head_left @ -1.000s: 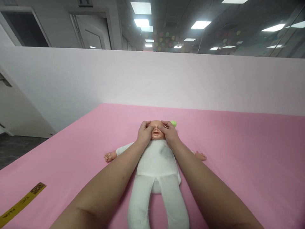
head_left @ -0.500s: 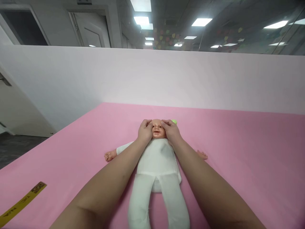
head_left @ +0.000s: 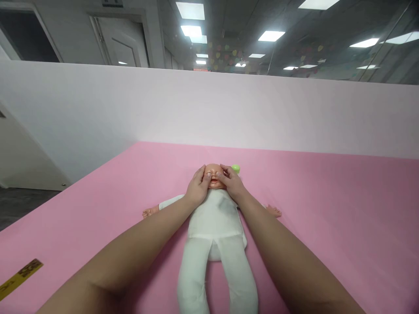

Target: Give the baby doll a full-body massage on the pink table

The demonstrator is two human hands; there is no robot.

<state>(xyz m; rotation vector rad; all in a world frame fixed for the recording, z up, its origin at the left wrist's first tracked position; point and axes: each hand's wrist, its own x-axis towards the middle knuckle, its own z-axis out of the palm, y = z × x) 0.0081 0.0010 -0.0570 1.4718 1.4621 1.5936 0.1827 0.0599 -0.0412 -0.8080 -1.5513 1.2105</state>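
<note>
The doll lies face-up on the pink bench, head to the far side; your left hand and right hand rest against both its sides, grip loosely open, thumbs on the face. Its glossy surface looks stiff and slippery, the cloth body soft; steady it by the temples.

The head-worn camera looks forward and down across the table from its near side, facing the far edge.
</note>
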